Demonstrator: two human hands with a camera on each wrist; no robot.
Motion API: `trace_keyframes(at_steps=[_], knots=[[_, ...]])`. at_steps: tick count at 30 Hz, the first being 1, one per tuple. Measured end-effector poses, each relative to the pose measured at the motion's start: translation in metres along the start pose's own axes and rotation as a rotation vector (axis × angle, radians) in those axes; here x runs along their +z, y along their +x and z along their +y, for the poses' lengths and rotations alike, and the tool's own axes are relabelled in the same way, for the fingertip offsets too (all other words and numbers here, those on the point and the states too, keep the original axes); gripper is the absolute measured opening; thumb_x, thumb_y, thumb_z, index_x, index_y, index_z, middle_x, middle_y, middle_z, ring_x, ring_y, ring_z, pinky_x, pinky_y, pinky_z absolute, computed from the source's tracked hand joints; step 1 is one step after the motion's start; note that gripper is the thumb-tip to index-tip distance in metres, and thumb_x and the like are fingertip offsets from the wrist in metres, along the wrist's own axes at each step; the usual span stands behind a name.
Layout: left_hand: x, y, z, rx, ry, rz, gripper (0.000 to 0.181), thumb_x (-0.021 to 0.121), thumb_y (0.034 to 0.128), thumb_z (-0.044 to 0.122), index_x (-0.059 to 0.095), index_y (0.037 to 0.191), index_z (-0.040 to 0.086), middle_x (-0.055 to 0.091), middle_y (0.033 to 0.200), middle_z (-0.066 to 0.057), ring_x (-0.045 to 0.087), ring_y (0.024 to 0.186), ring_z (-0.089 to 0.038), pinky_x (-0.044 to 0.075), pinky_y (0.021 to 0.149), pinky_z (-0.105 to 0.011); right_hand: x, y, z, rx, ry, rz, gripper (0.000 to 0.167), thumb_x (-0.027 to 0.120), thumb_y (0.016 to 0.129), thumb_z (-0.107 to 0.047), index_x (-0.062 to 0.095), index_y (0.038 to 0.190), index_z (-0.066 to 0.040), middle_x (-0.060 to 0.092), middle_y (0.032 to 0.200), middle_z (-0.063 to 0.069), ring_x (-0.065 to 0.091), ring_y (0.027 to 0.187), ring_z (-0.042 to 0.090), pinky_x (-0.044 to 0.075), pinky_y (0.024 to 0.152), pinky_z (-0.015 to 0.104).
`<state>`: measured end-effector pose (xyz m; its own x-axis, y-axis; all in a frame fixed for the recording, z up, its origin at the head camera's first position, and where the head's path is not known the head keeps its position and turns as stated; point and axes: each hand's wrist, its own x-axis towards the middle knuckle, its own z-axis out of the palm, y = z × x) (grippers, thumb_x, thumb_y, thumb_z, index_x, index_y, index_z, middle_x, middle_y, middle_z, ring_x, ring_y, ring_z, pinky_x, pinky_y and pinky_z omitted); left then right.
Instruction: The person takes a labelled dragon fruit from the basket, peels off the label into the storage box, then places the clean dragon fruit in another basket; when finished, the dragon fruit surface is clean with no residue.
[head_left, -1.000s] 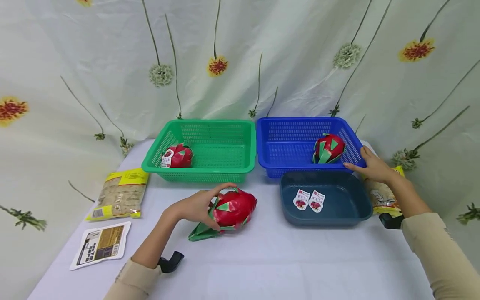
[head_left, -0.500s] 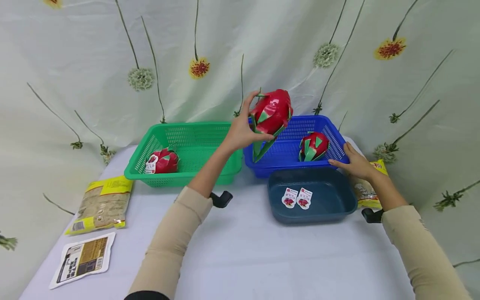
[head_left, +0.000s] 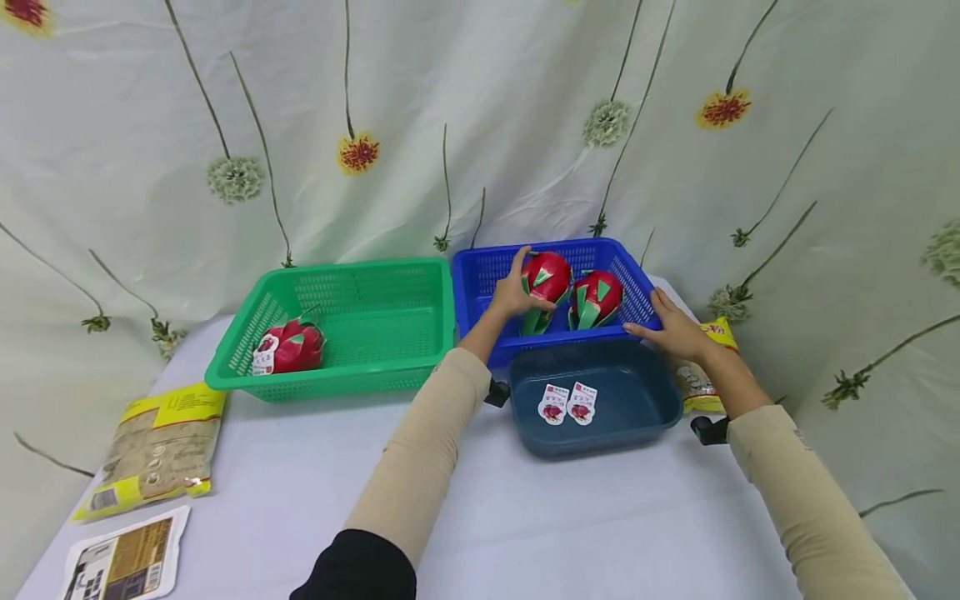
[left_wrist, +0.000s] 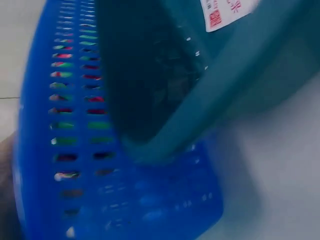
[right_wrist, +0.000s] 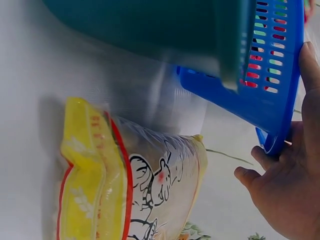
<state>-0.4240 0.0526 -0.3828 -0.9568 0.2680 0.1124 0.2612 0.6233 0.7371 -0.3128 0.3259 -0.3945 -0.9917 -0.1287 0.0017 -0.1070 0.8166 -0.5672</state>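
My left hand (head_left: 513,293) reaches into the blue basket (head_left: 495,357) and holds a red dragon fruit (head_left: 548,277) with green scales, thumb in front and fingers at its far left side. A second dragon fruit (head_left: 598,293) sits just to its right in the same basket. At the basket's front right corner, my right hand (head_left: 678,333) grips the rim; in the right wrist view its thumb (right_wrist: 309,67) lies along the rim and fingers curl beneath the corner. Only the basket's slotted wall (left_wrist: 80,125) shows clearly in the left wrist view, the held fruit being hidden behind it.
A green basket (head_left: 337,379) at the left contains a dragon fruit (head_left: 294,346) with a label. The dark teal tub (head_left: 622,400) in front holds two stickers (head_left: 567,404). Yellow bags (head_left: 161,446) (right_wrist: 145,185) stand at both sides; a white packet (head_left: 127,554) lies front left.
My left hand has lifted the dragon fruit from the table, carried it right and lowered it into the blue basket. The right hand stays on that basket's corner. The head view has shifted right.
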Motion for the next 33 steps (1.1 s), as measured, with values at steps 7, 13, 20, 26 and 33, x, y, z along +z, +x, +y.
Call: trace_keyframes(at_steps=[7,13,20,26,33], knots=[[0.005,-0.01,-0.024,-0.107,0.012,-0.155,0.108,0.078,0.0744,0.024,0.0,0.148,0.031,0.033,0.141,-0.02,0.037,0.125,-0.038,0.037,0.099,-0.044,0.016,0.003,-0.009,-0.011,0.008,-0.001,0.102,0.054,0.084,-0.056,-0.008,0.146,-0.004,-0.007,0.152,0.019,0.009,0.132,0.049,0.021,0.096,0.067],[-0.015,-0.02,-0.034,-0.22,-0.267,-0.35,0.109,0.069,0.0815,0.004,-0.014,0.145,0.038,0.008,0.151,-0.016,0.026,0.132,-0.038,0.037,0.097,-0.051,0.024,0.005,-0.016,-0.025,-0.002,-0.001,0.102,0.055,0.084,-0.056,-0.006,0.146,-0.003,-0.005,0.152,0.02,0.009,0.133,0.049,0.021,0.096,0.067],[-0.027,-0.022,-0.043,-0.237,-0.325,-0.303,0.109,0.069,0.0816,0.004,-0.013,0.145,0.038,0.006,0.15,-0.016,0.024,0.131,-0.041,0.042,0.088,-0.056,0.025,0.011,-0.031,-0.048,-0.01,-0.031,0.101,0.054,0.085,-0.056,-0.005,0.146,-0.002,-0.005,0.151,0.02,0.008,0.133,0.048,0.019,0.097,0.066],[-0.029,-0.022,-0.045,-0.214,-0.277,-0.212,0.108,0.073,0.0807,0.018,-0.011,0.145,0.037,0.016,0.148,-0.019,0.031,0.128,-0.041,0.046,0.086,-0.052,0.022,0.018,-0.037,-0.061,-0.023,-0.042,0.1,0.053,0.085,-0.057,-0.006,0.146,-0.004,-0.006,0.152,0.019,0.008,0.133,0.048,0.019,0.097,0.066],[-0.06,-0.032,-0.033,-0.198,-0.213,-0.353,0.101,0.067,0.0853,0.026,-0.014,0.145,0.037,0.001,0.153,-0.01,0.029,0.13,-0.04,0.043,0.089,-0.054,0.018,0.018,-0.036,-0.048,-0.011,-0.053,0.1,0.053,0.085,-0.056,-0.009,0.146,-0.005,-0.008,0.151,0.02,0.007,0.133,0.05,0.019,0.097,0.067]])
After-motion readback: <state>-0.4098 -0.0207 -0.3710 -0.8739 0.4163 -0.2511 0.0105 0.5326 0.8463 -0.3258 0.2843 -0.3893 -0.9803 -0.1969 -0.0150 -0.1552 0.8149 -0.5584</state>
